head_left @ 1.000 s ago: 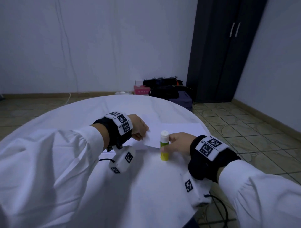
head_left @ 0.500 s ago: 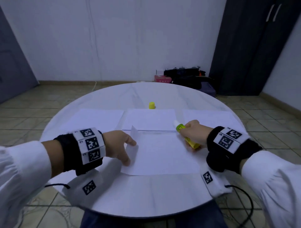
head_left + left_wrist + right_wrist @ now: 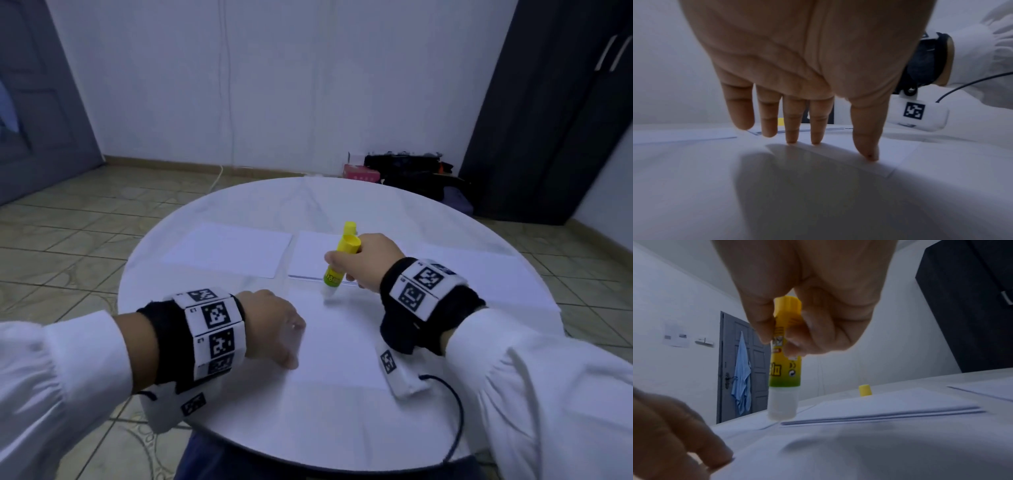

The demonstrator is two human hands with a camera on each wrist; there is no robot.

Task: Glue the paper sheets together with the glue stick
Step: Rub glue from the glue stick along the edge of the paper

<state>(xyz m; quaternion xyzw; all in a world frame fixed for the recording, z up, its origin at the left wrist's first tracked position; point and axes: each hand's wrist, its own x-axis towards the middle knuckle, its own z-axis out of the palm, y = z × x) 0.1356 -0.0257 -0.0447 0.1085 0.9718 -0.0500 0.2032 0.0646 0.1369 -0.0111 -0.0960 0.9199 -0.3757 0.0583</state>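
A yellow-green glue stick (image 3: 337, 263) points tip down, uncapped, over the far part of the near paper sheet (image 3: 342, 346). My right hand (image 3: 359, 262) grips its upper body, and the right wrist view shows the fingers wrapped round the glue stick (image 3: 785, 369). Its white tip is at or just above the sheet. My left hand (image 3: 277, 329) lies on the sheet's left edge. In the left wrist view, the straight fingertips (image 3: 816, 141) of that hand press the paper flat. The yellow cap (image 3: 349, 226) stands on the table behind.
On the round white table (image 3: 308, 428), a paper stack (image 3: 310, 253) lies behind the near sheet. Single sheets lie at the far left (image 3: 226, 248) and far right (image 3: 479, 274). A cable (image 3: 455, 421) hangs off the front right edge. Bags (image 3: 411, 171) lie on the floor beyond.
My left hand, which held the sheet's left corner raised, now presses it flat. The glue stick has swung from lying low to upright with its tip down.
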